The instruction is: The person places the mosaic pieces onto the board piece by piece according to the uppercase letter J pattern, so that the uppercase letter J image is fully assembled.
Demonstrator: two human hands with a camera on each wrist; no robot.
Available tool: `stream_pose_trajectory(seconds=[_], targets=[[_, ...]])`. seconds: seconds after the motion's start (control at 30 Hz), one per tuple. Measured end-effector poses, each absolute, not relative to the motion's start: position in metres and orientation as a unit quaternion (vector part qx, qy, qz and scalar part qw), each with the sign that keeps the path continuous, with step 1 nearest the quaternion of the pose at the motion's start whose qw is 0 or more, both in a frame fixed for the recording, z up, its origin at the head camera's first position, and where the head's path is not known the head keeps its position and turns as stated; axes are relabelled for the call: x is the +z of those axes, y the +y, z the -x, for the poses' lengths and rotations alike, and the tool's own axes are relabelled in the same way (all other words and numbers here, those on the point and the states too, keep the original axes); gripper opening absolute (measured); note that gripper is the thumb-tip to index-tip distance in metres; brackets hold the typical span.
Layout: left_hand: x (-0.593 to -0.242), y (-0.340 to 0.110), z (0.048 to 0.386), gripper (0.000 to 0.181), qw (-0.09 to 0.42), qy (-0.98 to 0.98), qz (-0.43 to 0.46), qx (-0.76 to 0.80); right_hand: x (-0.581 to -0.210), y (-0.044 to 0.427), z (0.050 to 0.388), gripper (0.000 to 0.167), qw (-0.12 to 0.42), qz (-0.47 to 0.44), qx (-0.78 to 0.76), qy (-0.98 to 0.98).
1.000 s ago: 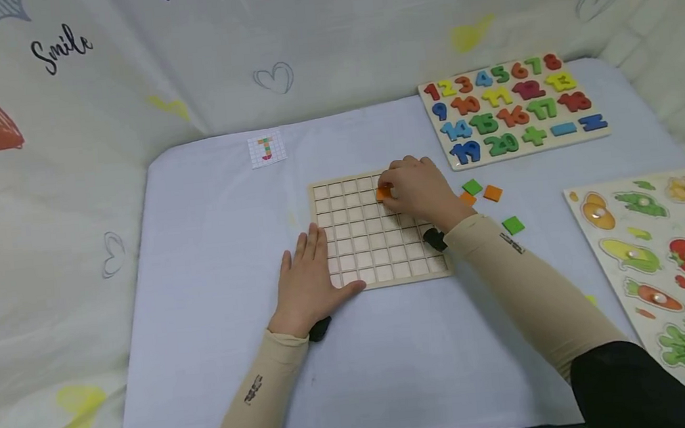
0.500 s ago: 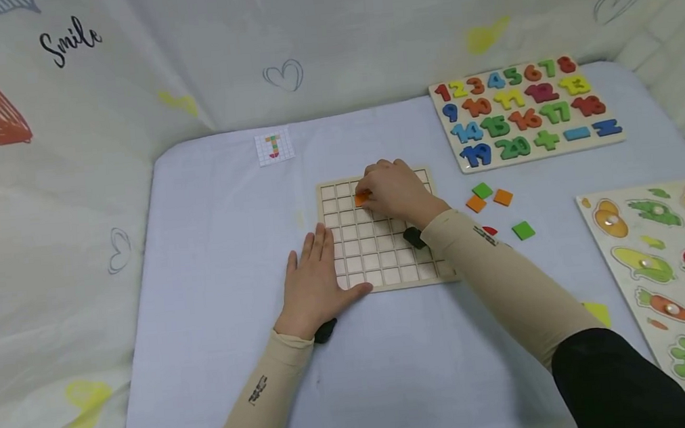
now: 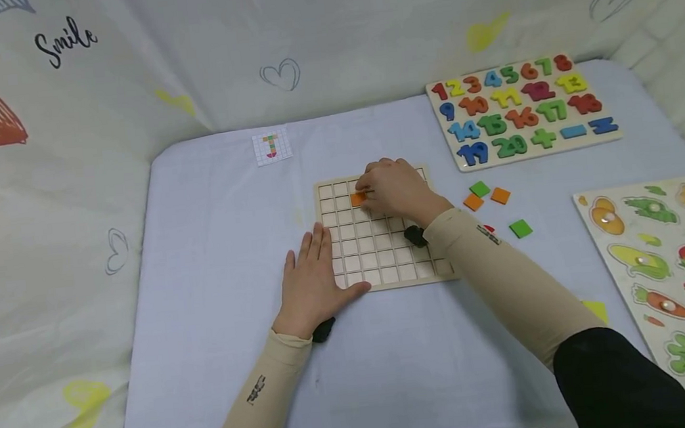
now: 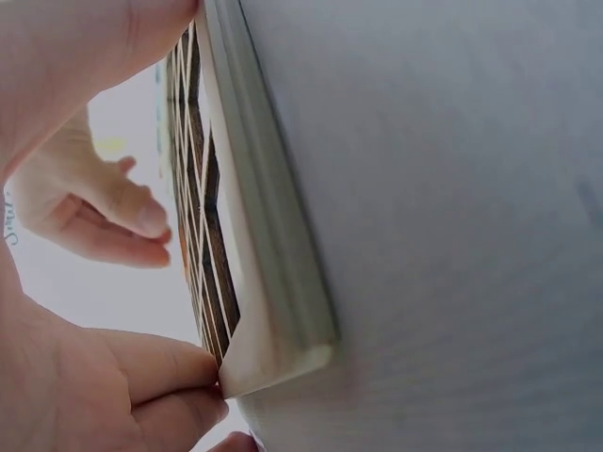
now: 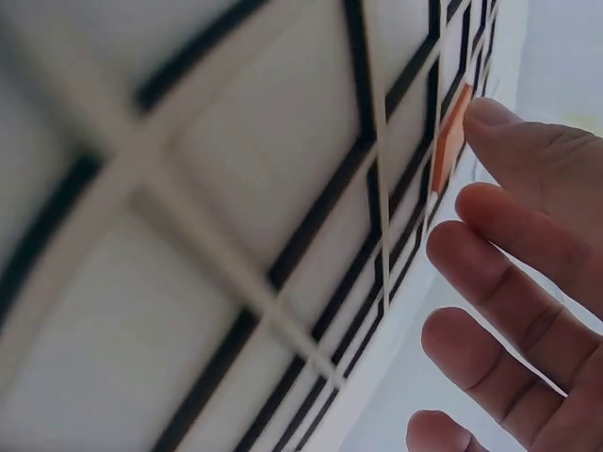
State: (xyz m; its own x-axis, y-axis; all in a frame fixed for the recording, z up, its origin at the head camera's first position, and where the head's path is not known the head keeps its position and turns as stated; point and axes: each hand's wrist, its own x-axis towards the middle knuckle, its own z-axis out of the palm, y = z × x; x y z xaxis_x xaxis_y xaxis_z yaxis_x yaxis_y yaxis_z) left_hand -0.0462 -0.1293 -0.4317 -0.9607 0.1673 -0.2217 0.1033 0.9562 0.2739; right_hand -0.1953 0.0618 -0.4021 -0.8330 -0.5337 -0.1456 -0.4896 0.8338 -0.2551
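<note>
A wooden grid board [image 3: 351, 263] lies at mid-table. My left hand [image 3: 311, 286] rests along its left side with straight fingers, the thumb on the front edge; in the left wrist view, the fingertips [image 4: 179, 377] touch the board's rim. An orange square tile [image 3: 357, 200] sits in a cell near the board's far left part. Over the board, my right hand [image 3: 398, 189] has its fingertips beside that tile. In the right wrist view, the thumb [image 5: 509, 132] is close to the tile [image 5: 452, 141] and the fingers are loosely bent, pinching nothing; whether the thumb touches it I cannot tell.
Right of the board lie green tiles [image 3: 520, 228], orange tiles [image 3: 500, 195] and a partly hidden red piece [image 3: 489, 228]. A yellow piece [image 3: 597, 309] lies by the right sleeve. Further off are a number puzzle [image 3: 556, 144], a vegetable puzzle [image 3: 624, 284] and a pattern card [image 3: 284, 151].
My right hand has carried the orange tile leftward over the board. The tile now lies in a cell and the fingers have let go. My left hand has stayed put.
</note>
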Motion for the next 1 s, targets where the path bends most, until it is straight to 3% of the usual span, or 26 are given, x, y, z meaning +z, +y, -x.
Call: stream_pose_trajectory(seconds=[0.3, 0.7, 1.0], targets=[[-0.430, -0.153, 0.041, 0.126, 0.108, 0.985, -0.029, 0.132, -0.395, 0.074, 0.196, 0.035, 0.093, 0.284, -0.122, 0.947], [-0.429, -0.155, 0.039, 0.126, 0.097, 0.985, -0.028, 0.139, -0.405, 0.166, 0.207, 0.028, 0.130, 0.206, -0.099, 0.965], [-0.428, -0.155, 0.039, 0.126, 0.100, 0.985, -0.024, 0.140, -0.402, 0.199, 0.209, 0.032, 0.153, 0.182, -0.083, 0.968]])
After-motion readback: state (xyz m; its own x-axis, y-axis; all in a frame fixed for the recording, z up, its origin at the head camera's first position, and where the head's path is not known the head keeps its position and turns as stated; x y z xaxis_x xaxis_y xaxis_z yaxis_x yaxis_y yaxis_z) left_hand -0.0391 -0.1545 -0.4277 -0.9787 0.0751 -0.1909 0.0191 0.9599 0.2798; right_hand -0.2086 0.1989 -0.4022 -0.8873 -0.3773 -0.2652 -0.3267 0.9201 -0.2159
